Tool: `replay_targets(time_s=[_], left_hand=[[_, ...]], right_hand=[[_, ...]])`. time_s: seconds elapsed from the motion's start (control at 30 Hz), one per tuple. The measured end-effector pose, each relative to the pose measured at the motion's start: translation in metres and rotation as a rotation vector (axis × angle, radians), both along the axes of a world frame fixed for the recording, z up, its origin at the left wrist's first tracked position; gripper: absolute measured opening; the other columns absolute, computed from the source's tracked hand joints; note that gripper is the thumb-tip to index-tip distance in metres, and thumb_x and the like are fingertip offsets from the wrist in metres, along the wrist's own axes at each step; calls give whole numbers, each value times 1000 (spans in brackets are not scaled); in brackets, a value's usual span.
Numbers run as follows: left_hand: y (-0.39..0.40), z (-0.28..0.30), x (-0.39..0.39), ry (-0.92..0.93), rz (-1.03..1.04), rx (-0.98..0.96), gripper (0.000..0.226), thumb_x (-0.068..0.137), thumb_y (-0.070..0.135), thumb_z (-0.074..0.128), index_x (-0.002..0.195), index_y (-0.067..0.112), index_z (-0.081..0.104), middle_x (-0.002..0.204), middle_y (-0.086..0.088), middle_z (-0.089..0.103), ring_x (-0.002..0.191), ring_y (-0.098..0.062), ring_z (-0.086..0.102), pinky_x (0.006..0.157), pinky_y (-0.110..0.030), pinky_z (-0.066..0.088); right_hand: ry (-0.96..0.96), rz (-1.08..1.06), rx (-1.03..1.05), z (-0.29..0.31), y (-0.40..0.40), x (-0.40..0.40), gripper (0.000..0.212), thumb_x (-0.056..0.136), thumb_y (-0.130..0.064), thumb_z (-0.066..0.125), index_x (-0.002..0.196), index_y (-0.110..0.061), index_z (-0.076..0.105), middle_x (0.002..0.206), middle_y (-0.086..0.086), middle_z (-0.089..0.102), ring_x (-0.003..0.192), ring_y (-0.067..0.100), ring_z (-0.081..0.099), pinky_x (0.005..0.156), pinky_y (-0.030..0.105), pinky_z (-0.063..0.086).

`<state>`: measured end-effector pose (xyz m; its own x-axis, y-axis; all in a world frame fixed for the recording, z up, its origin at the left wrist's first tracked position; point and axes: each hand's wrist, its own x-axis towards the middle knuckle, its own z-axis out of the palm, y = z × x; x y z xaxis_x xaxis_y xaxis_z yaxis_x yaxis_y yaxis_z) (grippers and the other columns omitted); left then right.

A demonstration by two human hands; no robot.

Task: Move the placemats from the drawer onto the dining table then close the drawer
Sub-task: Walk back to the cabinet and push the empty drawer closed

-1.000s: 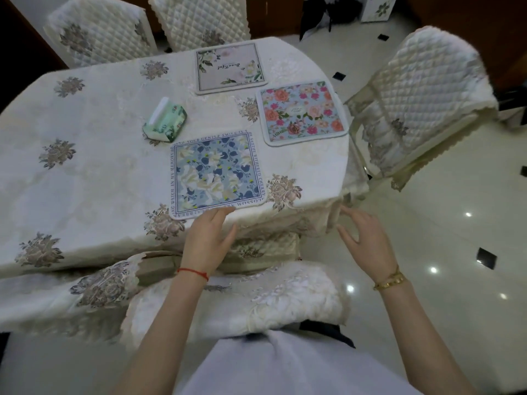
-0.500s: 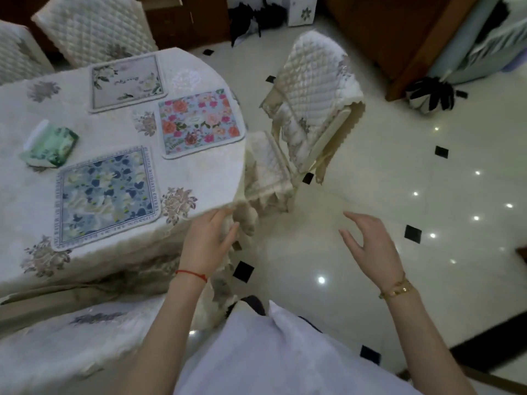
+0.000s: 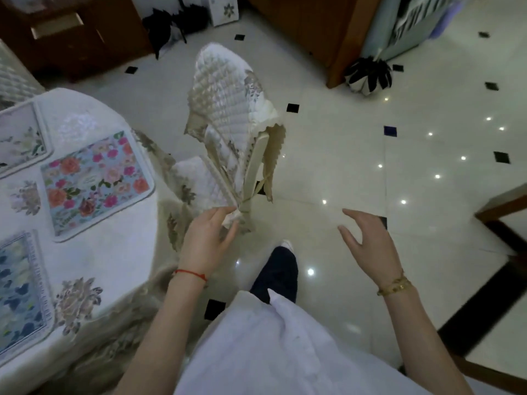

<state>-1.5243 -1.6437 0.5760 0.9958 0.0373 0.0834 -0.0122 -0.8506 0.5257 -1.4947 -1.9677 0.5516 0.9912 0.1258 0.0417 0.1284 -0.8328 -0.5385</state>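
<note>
Three placemats lie on the dining table point(image 3: 114, 252) at the left: a pink-flowered one point(image 3: 94, 181), a blue-flowered one point(image 3: 20, 292) cut by the left edge, and a pale one point(image 3: 20, 135) behind. My left hand point(image 3: 208, 238) hangs open just off the table's right edge, in front of a chair's lower corner. Over the bare floor, my right hand point(image 3: 368, 238) is also open and empty. A dark wooden cabinet with a drawer front point(image 3: 57, 24) stands at the top left; whether it is open I cannot tell.
A quilted chair point(image 3: 228, 132) stands right of the table, close ahead of my left hand. Glossy tiled floor point(image 3: 370, 172) spreads to the right. Wooden furniture point(image 3: 313, 32) stands at the back, and a dark-framed edge point(image 3: 502, 223) at far right. My foot point(image 3: 276, 269) steps forward.
The view has swung right, away from the table. Both hands have come off the table edge and now hang over the floor, empty. The placemats stay where they lay.
</note>
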Motion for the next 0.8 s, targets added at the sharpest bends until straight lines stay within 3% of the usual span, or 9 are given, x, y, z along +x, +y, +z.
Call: replay_targets(time_s=[0.17,0.27,0.4,0.57,0.8], left_hand=[[-33,6,123,-20,-19,-18,35,93,33,55,123,15,61,115,-4,67,102,-19,62,87,-30,50],[-54,18,197,-59,-12,-55,33,93,26,58,124,14,61,116,-5,66,105,-20,61,91,-33,51],[-74,29,286,-69,-30,-62,31,94,26,57,124,18,61,120,-2,64,111,-17,57,97,-29,45],[-89,24,387,-50,-47,-41,32,94,25,58,124,17,61,118,-2,65,111,-17,57,96,-26,44],[-106,6,521,-47,71,-21,36,92,33,52,121,14,62,115,-4,67,106,-21,61,92,-38,51]], right_hand=[[-4,-16,-29,13,-28,116,39,92,-24,64,128,-10,59,122,6,64,117,23,55,97,7,23],[-14,-17,-34,22,-42,187,39,92,-26,63,129,-12,59,122,4,63,118,20,54,97,9,25],[-22,-31,4,33,-53,269,40,93,-27,61,131,-14,57,124,1,62,120,16,51,98,14,30],[-3,-17,14,32,-68,371,40,94,-29,59,132,-15,56,126,1,61,121,16,50,97,10,26],[-6,85,1,19,-94,539,40,94,-28,59,131,-14,56,126,2,61,121,18,50,99,17,30]])
